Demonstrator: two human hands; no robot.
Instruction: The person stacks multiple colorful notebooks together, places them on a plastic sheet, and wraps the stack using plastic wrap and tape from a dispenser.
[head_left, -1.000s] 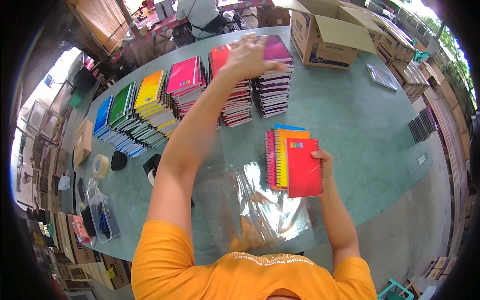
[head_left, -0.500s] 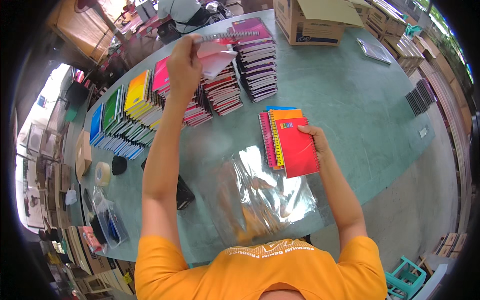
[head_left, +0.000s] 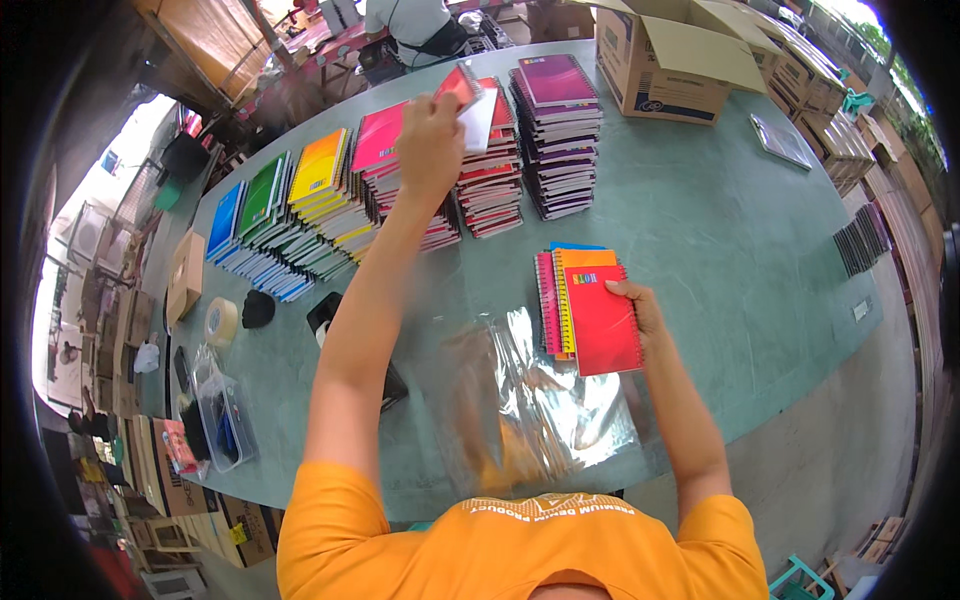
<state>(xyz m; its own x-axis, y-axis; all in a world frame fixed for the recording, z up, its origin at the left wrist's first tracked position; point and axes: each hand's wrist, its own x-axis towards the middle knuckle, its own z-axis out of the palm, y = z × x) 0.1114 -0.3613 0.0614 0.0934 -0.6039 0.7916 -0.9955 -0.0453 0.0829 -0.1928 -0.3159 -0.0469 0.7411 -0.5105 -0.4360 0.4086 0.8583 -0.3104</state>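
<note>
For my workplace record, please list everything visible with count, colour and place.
table: one, green, centre
notebook stacks: six, blue, green, yellow, pink, red, purple, far side
held notebooks: at least four, red, yellow, pink, blue, right hand
lifted notebook: one, red, left hand
plastic film: uncounted, clear, near side
tape roll: one, cream, left
black items: several, black, left
bin: one, clear, left
small carton: one, brown, left
open carton: one, brown, far right
packet: one, silvery, right
dark stack: one, blackish, right
background cartons: several, brown, edges
person: one, white top, beyond table
left hand: one, bare, upper centre
right hand: one, bare, centre
</note>
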